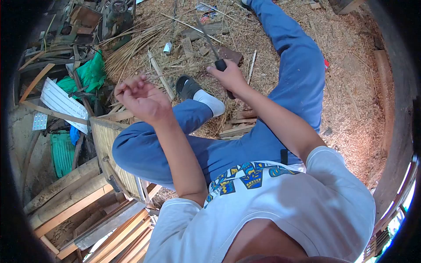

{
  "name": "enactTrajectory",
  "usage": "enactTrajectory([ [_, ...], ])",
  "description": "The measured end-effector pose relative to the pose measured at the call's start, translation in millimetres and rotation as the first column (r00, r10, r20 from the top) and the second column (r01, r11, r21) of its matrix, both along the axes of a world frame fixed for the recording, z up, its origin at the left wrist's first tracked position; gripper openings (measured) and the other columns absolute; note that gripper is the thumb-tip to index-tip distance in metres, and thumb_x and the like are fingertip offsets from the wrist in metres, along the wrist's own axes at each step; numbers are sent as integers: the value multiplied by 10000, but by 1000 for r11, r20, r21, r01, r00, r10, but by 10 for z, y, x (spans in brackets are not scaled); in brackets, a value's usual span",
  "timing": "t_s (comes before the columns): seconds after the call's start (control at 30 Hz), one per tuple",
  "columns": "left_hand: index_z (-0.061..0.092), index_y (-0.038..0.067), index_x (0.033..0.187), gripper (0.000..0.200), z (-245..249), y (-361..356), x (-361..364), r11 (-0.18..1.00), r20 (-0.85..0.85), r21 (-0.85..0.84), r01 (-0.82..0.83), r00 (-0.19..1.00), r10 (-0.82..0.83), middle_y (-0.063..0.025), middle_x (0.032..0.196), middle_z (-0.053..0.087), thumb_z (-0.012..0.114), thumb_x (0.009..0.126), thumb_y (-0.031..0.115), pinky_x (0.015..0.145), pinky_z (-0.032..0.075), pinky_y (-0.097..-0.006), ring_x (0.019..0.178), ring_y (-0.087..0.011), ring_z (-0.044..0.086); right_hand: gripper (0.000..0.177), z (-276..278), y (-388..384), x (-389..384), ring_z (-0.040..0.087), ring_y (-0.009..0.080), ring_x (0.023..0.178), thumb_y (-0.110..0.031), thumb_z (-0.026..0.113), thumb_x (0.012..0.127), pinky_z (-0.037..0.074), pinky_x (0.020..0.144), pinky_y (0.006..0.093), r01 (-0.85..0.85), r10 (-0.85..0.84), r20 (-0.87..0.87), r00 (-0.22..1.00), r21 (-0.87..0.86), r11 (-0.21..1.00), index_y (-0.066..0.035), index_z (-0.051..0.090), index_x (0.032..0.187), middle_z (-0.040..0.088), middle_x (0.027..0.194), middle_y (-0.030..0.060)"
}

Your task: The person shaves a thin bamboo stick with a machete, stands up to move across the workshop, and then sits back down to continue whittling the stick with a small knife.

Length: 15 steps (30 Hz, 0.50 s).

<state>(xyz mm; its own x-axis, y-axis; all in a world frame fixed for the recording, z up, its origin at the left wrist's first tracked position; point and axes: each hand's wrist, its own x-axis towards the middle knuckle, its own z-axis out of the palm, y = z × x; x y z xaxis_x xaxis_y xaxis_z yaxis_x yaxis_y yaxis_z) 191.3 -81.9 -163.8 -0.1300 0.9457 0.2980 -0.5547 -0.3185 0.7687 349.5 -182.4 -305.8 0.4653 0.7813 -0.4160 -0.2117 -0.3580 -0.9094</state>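
Head view: green sheet [93, 72] far left, among bamboo slats. Left hand [141, 98] raised, fingers curled, tips pinched; cannot tell whether anything is held. Right hand [229, 78] near, to its right, not touching; fist closed round dark handle of knife [211, 46]. Blade's long axis runs far-left from fist, beyond sandal [187, 87]. Sawdust floor [355, 114] right.

The left hand [142, 98] is up, but its fingers [131, 84] smear and I can't tell whether they pinch anything. The right hand [230, 78] covers most of the knife [221, 65], and I lose its thin blade [206, 38] against the straw. The outstretched leg [298, 65] is cut off at the top edge. A dark lens ring hides every corner.
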Motion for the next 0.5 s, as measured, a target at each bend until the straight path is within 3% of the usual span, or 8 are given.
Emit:
enactTrajectory([
  [0.03,528,110,1010,112,36,13,-49,1000,33,0,-3,999,3,-14,772,435,421,1036,127,815,460,-382,760,-177,450,402,21,-6,47,573,173,562,-377,795,854,458,534,377,34,-37,-64,997,-51,998,-11,631,880,627,717,57],
  [0.07,523,106,1013,98,74,30,-104,1000,68,0,-5,998,5,-16,768,430,428,1036,120,817,461,-378,757,-171,440,357,-127,21,89,546,164,509,-338,788,867,449,473,363,55,-55,-8,998,-1,998,-28,612,892,576,666,36],
  [0.2,550,125,950,117,206,149,-365,1000,167,-19,15,986,-11,11,729,438,479,1040,147,796,466,-396,706,-176,453,282,0,25,201,454,112,448,-281,758,915,394,412,315,209,-218,-362,906,-64,976,-96,546,903,443,611,-33],
  [0.37,523,114,929,117,366,190,-531,997,225,-63,-51,972,64,4,714,442,454,1023,109,803,466,-434,690,-190,445,251,-72,95,329,465,131,467,-246,734,914,408,425,339,303,-333,-498,801,-143,942,-74,551,909,469,647,1],
  [0.5,515,102,924,108,383,233,-700,999,259,-42,-16,966,26,-6,713,451,448,1007,84,799,454,-441,692,-202,445,231,-159,142,380,460,141,482,-218,720,912,413,436,359,355,-360,-592,721,-131,926,-61,551,912,458,647,7],
])
